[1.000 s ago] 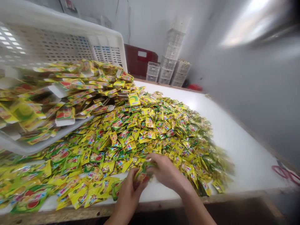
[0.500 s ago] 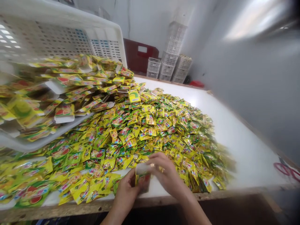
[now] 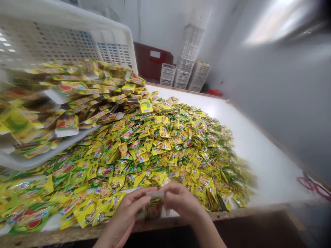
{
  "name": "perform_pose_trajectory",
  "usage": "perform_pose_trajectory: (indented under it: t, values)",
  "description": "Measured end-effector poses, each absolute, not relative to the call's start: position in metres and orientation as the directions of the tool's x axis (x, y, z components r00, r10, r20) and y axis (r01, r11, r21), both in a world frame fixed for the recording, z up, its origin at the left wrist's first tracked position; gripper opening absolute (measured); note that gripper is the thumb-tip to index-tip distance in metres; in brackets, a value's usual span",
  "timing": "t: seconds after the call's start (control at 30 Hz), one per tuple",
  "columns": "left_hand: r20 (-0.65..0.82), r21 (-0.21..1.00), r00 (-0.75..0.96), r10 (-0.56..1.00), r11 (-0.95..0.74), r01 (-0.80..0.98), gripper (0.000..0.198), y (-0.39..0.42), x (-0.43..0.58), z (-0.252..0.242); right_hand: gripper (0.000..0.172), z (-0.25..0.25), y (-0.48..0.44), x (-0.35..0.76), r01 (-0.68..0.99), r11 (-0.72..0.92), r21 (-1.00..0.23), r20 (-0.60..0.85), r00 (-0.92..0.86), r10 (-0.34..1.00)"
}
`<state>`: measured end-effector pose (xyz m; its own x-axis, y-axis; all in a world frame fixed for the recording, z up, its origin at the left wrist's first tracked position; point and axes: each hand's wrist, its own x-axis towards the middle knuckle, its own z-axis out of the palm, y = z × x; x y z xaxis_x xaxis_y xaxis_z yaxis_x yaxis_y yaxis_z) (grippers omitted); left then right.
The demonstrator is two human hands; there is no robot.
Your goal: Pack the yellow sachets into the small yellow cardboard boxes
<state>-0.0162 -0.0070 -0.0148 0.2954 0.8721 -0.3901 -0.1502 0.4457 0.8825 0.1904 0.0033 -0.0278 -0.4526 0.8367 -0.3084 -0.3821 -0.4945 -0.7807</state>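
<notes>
A small printed carton with a pale top flap is held between both hands just above the table's front edge. My left hand pinches its left side, thumb and fingers closed on the upper edge. Closed at the right top corner, my right hand has its fingers on the flap; they are slightly blurred. Beyond the hands spreads a big heap of small yellow and green sachets, some with red fruit pictures. Whether anything is inside the carton cannot be seen.
A white plastic crate lies tipped on the left, full of open cartons spilling toward the heap. Red-handled scissors rest at the far right of the white table. Stacked crates stand by the back wall.
My right hand has come down to the carton's top right corner from above it. My left hand has shifted left and up the carton's side. The view has moved slightly.
</notes>
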Motion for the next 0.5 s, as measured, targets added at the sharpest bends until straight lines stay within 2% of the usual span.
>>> perform_pose_trajectory:
  t: [0.13,0.23,0.33,0.4,0.5]
  values:
    - [-0.426,0.829,0.388,0.817,0.525,-0.193,0.025,-0.008,-0.016,-0.007,0.028,-0.031,-0.007,0.188,-0.403,-0.456,-0.794,-0.273,-0.433,0.859]
    - [-0.418,0.840,0.393,0.819,0.513,-0.176,0.021,-0.008,-0.012,-0.005,0.018,-0.030,-0.007,0.178,-0.371,-0.449,-0.813,-0.294,-0.403,0.866]
    - [-0.392,0.874,0.300,0.870,0.454,-0.174,0.021,0.003,-0.006,-0.012,0.010,-0.031,0.007,0.166,-0.320,-0.355,-0.878,-0.300,-0.210,0.931]
    - [-0.373,0.895,0.184,0.909,0.405,-0.189,0.027,0.012,-0.004,-0.022,0.010,-0.033,0.018,0.161,-0.242,-0.250,-0.938,-0.235,-0.089,0.968]
    - [-0.354,0.918,0.060,0.933,0.359,-0.171,0.031,0.021,-0.004,-0.036,0.022,-0.037,0.029,0.160,-0.177,-0.200,-0.964,-0.183,-0.111,0.977]
